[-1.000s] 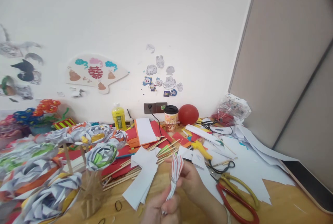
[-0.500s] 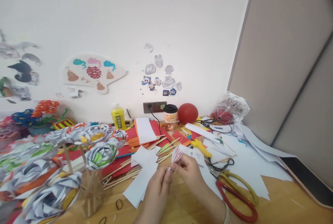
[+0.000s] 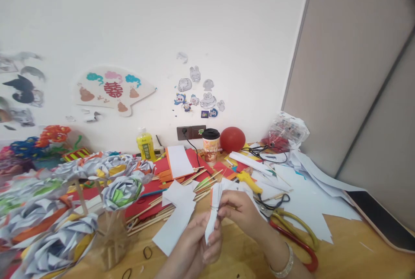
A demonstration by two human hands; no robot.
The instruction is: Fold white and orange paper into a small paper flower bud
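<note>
Near the front middle of the table, a narrow bundle of folded white paper [image 3: 212,214] with an orange edge stands nearly upright, pinched in at its middle. My left hand [image 3: 202,238] is closed around its lower half, thumb across the front. My right hand [image 3: 238,210] grips the bundle's right side near the pinched middle with thumb and fingertips. Behind the hands lie white paper sheets [image 3: 177,212] and thin wooden sticks [image 3: 154,220]. A pair of scissors with red and olive handles [image 3: 298,240] rests by my right forearm.
Folded paper flowers [image 3: 60,244] crowd the left side. At the back stand a yellow bottle [image 3: 146,145], a lidded paper cup [image 3: 211,147] and a red balloon [image 3: 232,139]. A yellow glue gun [image 3: 249,181] with a cord lies beyond my right hand. A tablet-like device [image 3: 382,220] sits far right.
The folded paper has turned so its long side and orange edge show. My left hand has rolled over, wrapping its lower part, and my right hand has shifted slightly right.
</note>
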